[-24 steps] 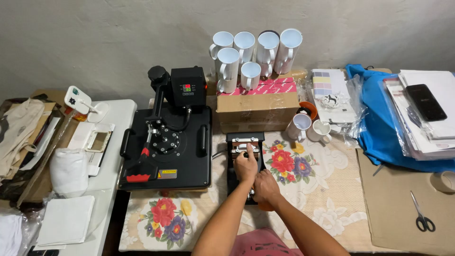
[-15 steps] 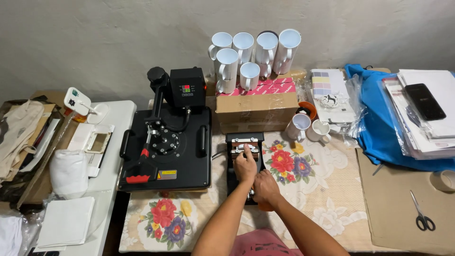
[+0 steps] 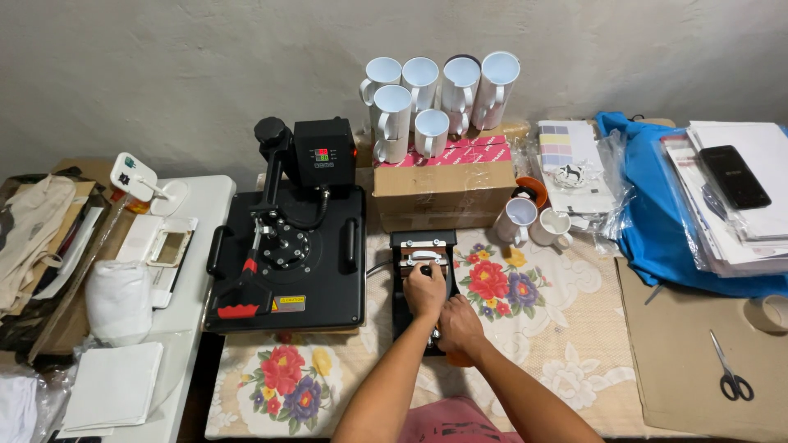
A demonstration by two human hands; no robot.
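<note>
Both hands sit on the small black mug press (image 3: 423, 254): the left hand (image 3: 425, 293) closed around its handle, the right hand (image 3: 460, 324) gripping the near end. The press lies on the floral tablecloth (image 3: 533, 328), just right of the large heat press (image 3: 291, 258) (white mugs (image 3: 435, 90) stand on the far carton).

Even, soft indoor light is falling from above, and the whole view is staying sharp.

The light is spreading flatly over the grey wall (image 3: 164, 74), which is darkening slightly toward the upper corners. The white mugs (image 3: 427, 90) are showing bright but are not blowing out, and they are casting only faint, short shadows on the wall behind them. The black heat press (image 3: 287, 254) is soaking up light, so its details are looking murky, with a weak sheen on its plate. The floral cloth (image 3: 525, 303) is reading clear and colourful. Straight edges are bending a little toward the frame's sides, hinting at a wide lens. No motion blur is showing.
</note>
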